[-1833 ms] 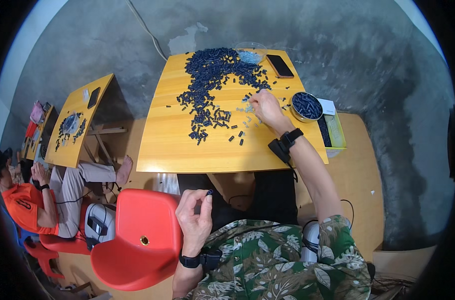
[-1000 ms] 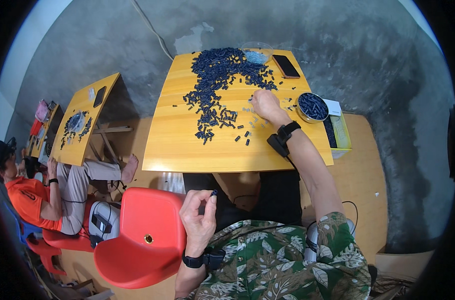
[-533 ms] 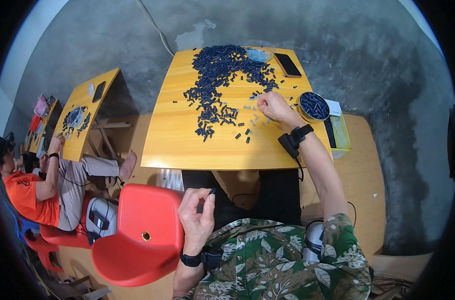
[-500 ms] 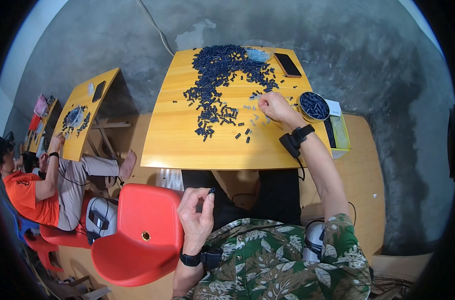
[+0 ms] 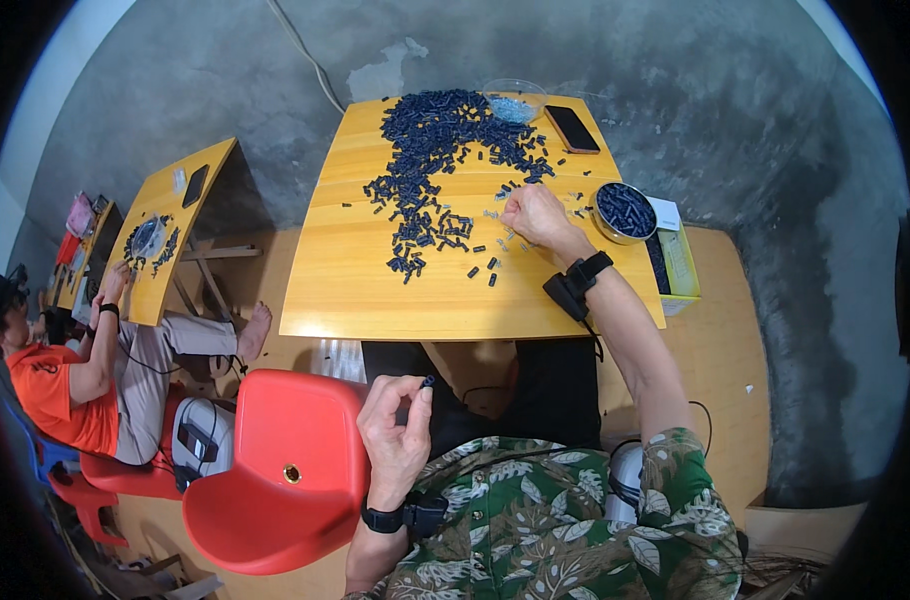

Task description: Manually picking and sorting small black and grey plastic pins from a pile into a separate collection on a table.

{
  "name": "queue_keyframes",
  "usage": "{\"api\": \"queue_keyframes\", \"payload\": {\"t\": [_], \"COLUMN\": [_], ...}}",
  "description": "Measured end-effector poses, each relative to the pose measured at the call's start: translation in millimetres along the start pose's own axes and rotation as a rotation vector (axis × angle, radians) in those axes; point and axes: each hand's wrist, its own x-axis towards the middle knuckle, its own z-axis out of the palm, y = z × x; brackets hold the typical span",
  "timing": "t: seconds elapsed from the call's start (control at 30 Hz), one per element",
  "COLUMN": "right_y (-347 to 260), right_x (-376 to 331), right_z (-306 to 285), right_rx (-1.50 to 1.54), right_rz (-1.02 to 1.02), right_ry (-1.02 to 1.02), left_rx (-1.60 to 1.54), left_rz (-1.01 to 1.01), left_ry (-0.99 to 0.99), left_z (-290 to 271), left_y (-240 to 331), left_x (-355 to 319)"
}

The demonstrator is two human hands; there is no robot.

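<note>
Above my lap, in front of the table, my left hand (image 5: 395, 440) pinches a small black tubular piece (image 5: 428, 382) between thumb and forefinger. My right hand (image 5: 537, 213) reaches over the tabletop with its fingers drawn together at some tiny clear pieces (image 5: 512, 238). Whatever those fingertips hold, if anything, is too small to make out. A big heap of black tubular pieces (image 5: 440, 125) spreads over the far part of the table and trails down its left side. Right of my right hand stands a round tin (image 5: 625, 212) filled with the same black pieces.
The yellow wooden table (image 5: 335, 290) carries a clear dish of pale blue bits (image 5: 513, 108) and a phone (image 5: 572, 130) at the back. A yellow box (image 5: 681, 270) sits beside its right edge. A red chair (image 5: 295, 410) is at my left; farther left, a person (image 5: 70, 390) works at another table.
My right hand has shifted a little to the left among the clear pieces. My left hand keeps its pinch on the black piece almost unmoved.
</note>
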Motion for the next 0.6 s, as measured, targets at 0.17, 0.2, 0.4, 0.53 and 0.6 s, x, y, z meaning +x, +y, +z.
{"api": "queue_keyframes", "payload": {"t": [0.17,0.2,0.4,0.53,0.6], "right_y": [5.9,4.4,-12.1,-3.1,-0.4], "right_x": [6.7,6.2,-9.6,-16.4,-20.6], "right_z": [6.1,1.4,-41.7,-39.7,-39.3], "right_rx": [-0.144,-0.084,0.277,0.177,0.221], "right_rz": [0.011,0.013,-0.034,-0.033,-0.004], "right_ry": [-0.034,0.021,0.084,0.037,0.052], "left_rx": [-0.032,-0.04,-0.09,-0.047,-0.061], "left_rz": [-0.017,-0.032,-0.085,-0.048,-0.034], "left_ry": [0.013,0.023,0.015,0.017,0.022], "left_z": [2.1,1.7,0.6,3.3,2.3], "left_y": [0.8,0.3,-0.7,1.8,-2.4], "left_x": [1.3,1.0,1.2,0.5,0.7]}}
